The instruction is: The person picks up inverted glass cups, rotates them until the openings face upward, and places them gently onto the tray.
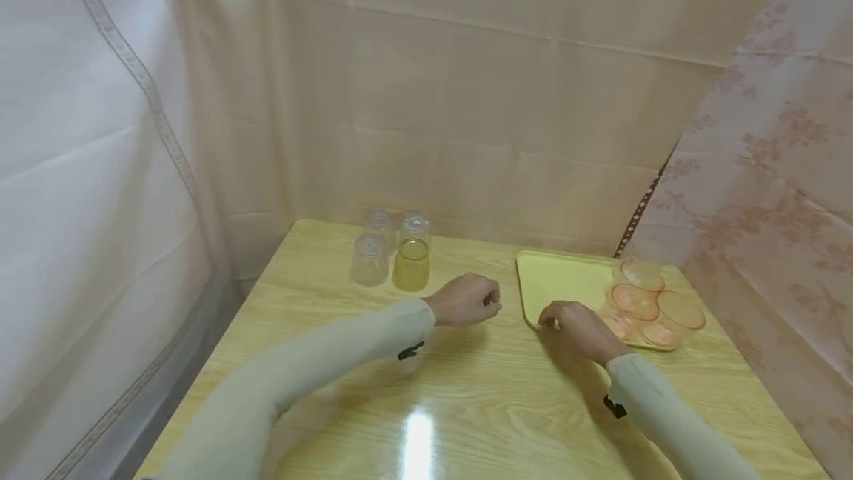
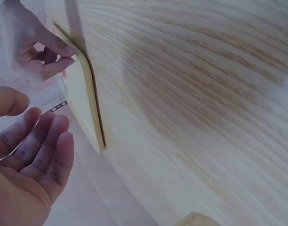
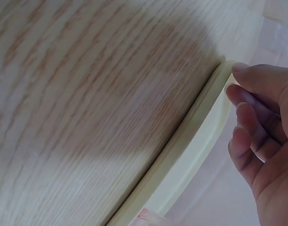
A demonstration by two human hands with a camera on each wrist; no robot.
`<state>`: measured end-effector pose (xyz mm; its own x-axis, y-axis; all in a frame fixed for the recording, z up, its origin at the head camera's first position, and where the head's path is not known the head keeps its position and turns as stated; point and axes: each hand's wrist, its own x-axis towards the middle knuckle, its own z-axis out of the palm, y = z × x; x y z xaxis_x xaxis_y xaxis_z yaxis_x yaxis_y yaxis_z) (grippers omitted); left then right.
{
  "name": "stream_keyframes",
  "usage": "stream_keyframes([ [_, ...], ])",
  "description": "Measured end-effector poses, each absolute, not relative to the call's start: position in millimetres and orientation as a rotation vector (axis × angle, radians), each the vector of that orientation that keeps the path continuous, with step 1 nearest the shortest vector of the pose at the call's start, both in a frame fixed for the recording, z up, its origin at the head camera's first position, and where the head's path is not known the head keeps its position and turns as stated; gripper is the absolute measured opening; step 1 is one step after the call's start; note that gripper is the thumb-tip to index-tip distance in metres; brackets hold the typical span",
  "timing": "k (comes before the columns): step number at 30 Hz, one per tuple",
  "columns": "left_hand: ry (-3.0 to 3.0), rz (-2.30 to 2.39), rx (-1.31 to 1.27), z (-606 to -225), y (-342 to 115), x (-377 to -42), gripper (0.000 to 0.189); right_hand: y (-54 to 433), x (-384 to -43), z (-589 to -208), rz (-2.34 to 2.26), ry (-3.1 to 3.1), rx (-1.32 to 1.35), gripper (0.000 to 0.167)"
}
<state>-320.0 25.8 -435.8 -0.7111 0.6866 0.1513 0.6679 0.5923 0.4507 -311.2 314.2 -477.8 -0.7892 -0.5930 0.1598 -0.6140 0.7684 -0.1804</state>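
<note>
My right hand is at the near left corner of a yellow tray, its thumb and forefinger pinching the rim. Several clear cups with orange-pink rims stand close together on the tray's right side. My left hand hovers over the table left of the tray, apart from it. In the left wrist view its fingers are loosely curled with nothing in them.
Left of centre at the back of the table stand an amber glass and three clear glasses, grouped closely. A beige cloth hangs behind the table, and a flowered cloth hangs at the right.
</note>
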Motion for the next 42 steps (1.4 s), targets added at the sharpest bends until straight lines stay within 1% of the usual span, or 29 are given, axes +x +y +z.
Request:
stream_keyframes([
  [5,2.771,0.766,1.197,-432,16,-321,0.012,317,-313,-480,0.333,-2.877,0.991,0.017],
  [15,2.840,0.762,1.167,-420,-18,-332,0.012,316,-314,-484,0.328,-2.858,0.992,0.016],
  [23,2.878,0.744,1.068,-414,-54,-341,0.013,315,-315,-480,0.325,-2.876,1.005,0.015],
  [31,2.918,0.736,0.992,-416,-86,-354,0.017,315,-315,-481,0.335,-2.880,0.992,0.015],
  [38,2.937,0.717,1.077,-422,-105,-360,0.027,313,-317,-481,0.383,-2.892,0.990,0.013],
  [42,2.984,0.676,1.047,-426,-112,-362,0.029,313,-317,-482,0.408,-2.905,0.985,0.013],
])
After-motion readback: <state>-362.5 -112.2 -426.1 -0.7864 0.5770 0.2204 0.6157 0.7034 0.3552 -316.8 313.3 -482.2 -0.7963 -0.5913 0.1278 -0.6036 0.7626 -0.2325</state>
